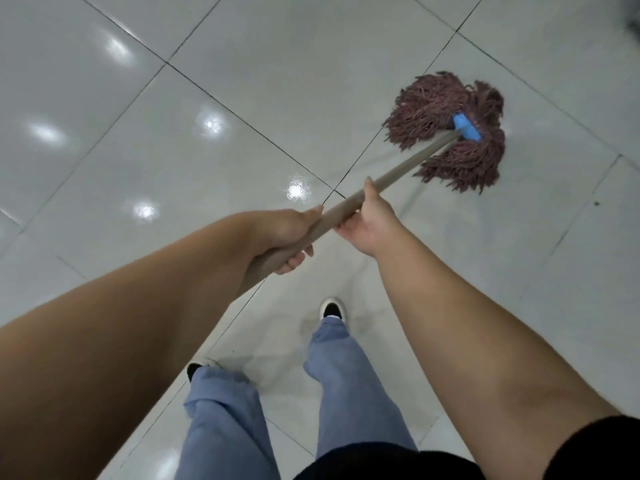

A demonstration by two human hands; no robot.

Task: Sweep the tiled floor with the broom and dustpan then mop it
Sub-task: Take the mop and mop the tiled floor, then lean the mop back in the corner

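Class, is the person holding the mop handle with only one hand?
No: the left hand and the right hand both grip the mop handle.

My forearms are bare from the hands back almost to the elbows. My left hand (277, 237) and right hand (367, 223) wear no gloves, rings or watch. A black sleeve (595, 448) covers my right upper arm at the picture's lower corner, and the dark hem of my black top (381, 462) shows at the bottom edge. I wear loose, light blue trousers (339, 375), wide in the leg and creased near the ankles. My shoes (332, 308) are black with white toe caps.
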